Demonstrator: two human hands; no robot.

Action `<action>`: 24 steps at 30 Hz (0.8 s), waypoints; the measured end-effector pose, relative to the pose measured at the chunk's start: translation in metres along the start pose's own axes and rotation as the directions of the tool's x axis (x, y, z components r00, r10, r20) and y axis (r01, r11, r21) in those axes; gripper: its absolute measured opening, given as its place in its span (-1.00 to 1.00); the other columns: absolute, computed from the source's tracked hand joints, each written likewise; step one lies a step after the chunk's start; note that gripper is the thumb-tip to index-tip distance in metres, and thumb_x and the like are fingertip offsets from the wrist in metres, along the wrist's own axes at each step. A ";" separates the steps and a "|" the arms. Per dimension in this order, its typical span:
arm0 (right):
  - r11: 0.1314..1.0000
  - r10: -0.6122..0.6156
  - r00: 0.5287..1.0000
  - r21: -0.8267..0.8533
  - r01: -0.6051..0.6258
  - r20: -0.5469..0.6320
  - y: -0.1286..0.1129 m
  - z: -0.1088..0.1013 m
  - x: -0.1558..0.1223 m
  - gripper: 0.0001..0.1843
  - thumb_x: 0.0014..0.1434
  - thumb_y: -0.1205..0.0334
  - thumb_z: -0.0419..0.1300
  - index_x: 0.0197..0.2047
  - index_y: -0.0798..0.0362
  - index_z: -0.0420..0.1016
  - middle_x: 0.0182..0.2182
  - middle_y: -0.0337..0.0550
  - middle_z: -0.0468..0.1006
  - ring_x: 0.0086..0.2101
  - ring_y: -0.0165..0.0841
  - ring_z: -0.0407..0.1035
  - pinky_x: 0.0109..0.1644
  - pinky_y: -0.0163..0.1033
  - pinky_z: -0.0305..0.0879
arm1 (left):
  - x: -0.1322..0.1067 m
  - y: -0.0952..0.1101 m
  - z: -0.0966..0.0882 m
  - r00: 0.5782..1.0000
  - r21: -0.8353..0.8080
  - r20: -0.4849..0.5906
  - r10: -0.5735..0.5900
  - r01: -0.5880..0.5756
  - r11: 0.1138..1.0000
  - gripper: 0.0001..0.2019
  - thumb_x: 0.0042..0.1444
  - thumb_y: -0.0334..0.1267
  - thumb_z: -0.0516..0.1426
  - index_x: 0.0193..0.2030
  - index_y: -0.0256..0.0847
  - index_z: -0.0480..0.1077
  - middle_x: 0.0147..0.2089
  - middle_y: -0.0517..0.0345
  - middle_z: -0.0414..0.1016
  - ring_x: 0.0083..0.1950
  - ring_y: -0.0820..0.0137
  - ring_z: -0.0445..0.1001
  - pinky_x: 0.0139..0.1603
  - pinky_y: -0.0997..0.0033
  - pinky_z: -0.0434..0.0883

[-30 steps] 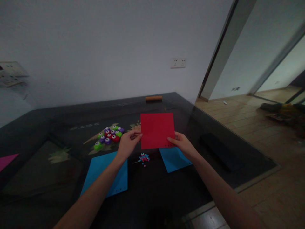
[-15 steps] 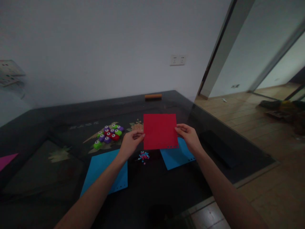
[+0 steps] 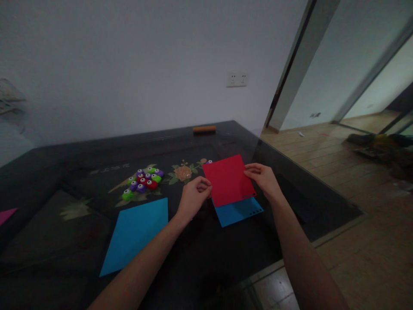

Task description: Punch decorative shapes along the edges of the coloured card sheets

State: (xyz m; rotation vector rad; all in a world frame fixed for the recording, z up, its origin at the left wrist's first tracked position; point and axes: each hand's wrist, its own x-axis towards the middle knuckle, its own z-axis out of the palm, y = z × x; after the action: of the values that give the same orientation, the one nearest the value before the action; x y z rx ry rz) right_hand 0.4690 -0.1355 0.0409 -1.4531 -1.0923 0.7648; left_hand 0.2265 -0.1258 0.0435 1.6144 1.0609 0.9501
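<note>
Between my hands is a square sheet of red paper (image 3: 228, 181), tilted, with small punched holes along its lower right edge. My left hand (image 3: 195, 193) pinches its left edge. On the opposite edge, my right hand (image 3: 260, 178) grips it between thumb and fingers. Under and just below the red sheet, a blue sheet (image 3: 238, 213) with similar holes lies on the dark table, partly covered. Another blue sheet (image 3: 137, 232) lies to the left, its lower part behind my left forearm. The small pink, blue and white pieces are hidden behind my left hand.
Several googly-eyed toys (image 3: 142, 181) in green, purple and red cluster left of centre on the dark glossy table (image 3: 193, 267). One more eyed toy (image 3: 209, 162) peeks out behind the red sheet. A brown roll (image 3: 204, 129) lies at the back, a pink sheet (image 3: 7, 216) far left.
The red paper has moved right and turned anticlockwise, now over the right blue sheet. Both hands went along with it. My left hand now hides the small coloured pieces.
</note>
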 end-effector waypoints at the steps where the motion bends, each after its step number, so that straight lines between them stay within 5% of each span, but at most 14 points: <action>1: 0.998 0.001 1.000 -0.058 -0.001 0.003 0.002 -0.004 0.002 -0.73 -0.16 0.31 0.27 -0.29 0.11 0.49 -0.51 -0.20 0.52 -0.47 -0.36 0.41 -0.36 -0.25 0.31 | -0.001 0.001 0.005 1.000 -0.001 0.012 -0.017 0.017 1.000 -0.94 -0.01 -0.33 0.14 -0.35 -0.20 0.34 -0.49 0.20 0.49 -0.42 0.37 0.51 -0.40 0.40 0.43; 8: 0.925 0.052 0.997 -0.379 -0.029 0.051 0.015 -0.017 0.007 -0.59 -0.16 0.46 0.24 -0.16 0.12 0.50 -0.55 -0.22 0.51 -0.52 -0.38 0.38 -0.43 -0.30 0.27 | -0.007 -0.008 0.021 0.995 0.107 0.077 -0.065 0.057 0.993 -0.94 0.00 -0.33 0.14 -0.37 -0.18 0.30 -0.53 0.22 0.49 -0.50 0.37 0.51 -0.50 0.45 0.40; 24: 0.875 0.130 0.982 -0.482 -0.050 0.135 0.029 -0.017 0.008 -0.69 -0.25 0.50 0.31 -0.35 0.04 0.58 -0.67 -0.27 0.47 -0.59 -0.39 0.36 -0.43 -0.27 0.27 | -0.014 -0.019 0.025 0.971 0.350 0.200 -0.132 0.055 0.935 -0.95 -0.03 -0.35 0.13 -0.38 -0.17 0.34 -0.55 0.19 0.52 -0.54 0.35 0.50 -0.51 0.45 0.31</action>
State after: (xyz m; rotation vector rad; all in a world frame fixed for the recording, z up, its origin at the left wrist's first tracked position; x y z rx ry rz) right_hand 0.4939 -0.1335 0.0168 -1.8939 -1.4181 0.7187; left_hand 0.2410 -0.1431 0.0176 1.8830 1.1814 0.5241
